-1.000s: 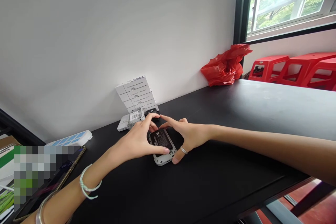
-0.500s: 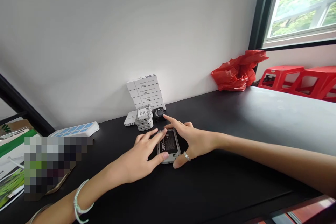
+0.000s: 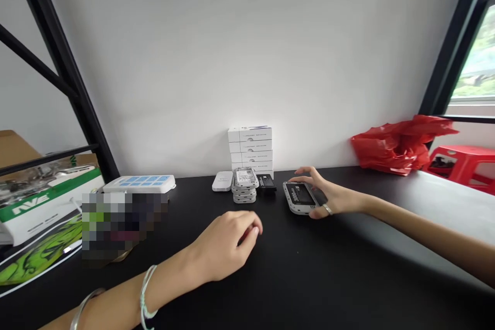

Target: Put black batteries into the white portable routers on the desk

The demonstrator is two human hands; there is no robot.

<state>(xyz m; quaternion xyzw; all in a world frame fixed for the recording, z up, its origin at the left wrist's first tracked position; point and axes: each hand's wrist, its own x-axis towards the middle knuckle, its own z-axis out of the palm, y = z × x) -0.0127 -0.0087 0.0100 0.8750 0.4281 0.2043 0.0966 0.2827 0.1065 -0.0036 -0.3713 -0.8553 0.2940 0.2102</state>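
Observation:
My right hand (image 3: pixel 319 193) grips a white, rounded handheld device (image 3: pixel 299 198) at its edges, thumb at the near side and fingers at the far side. The device's back is uncovered and a black battery marked 3000 sits in it. My left hand (image 3: pixel 230 242) rests over the black table with curled fingers, the thumb close to the index finger; nothing shows in it. Beyond it stands a stack of similar open devices (image 3: pixel 245 185). Black batteries (image 3: pixel 266 184) lie to the right of that stack, and white covers (image 3: pixel 223 181) to its left.
White boxes (image 3: pixel 250 147) are stacked against the wall. A power strip (image 3: pixel 141 184) and a blurred-out item (image 3: pixel 124 224) lie at left, near a green-and-white carton (image 3: pixel 50 206). A red plastic bag (image 3: pixel 394 144) is at the far right, with a red stool (image 3: pixel 464 162) beyond.
My right hand has moved the device to the right, away from my left hand. My left hand has let go of it and its fingers have curled in. The view has turned right and levelled.

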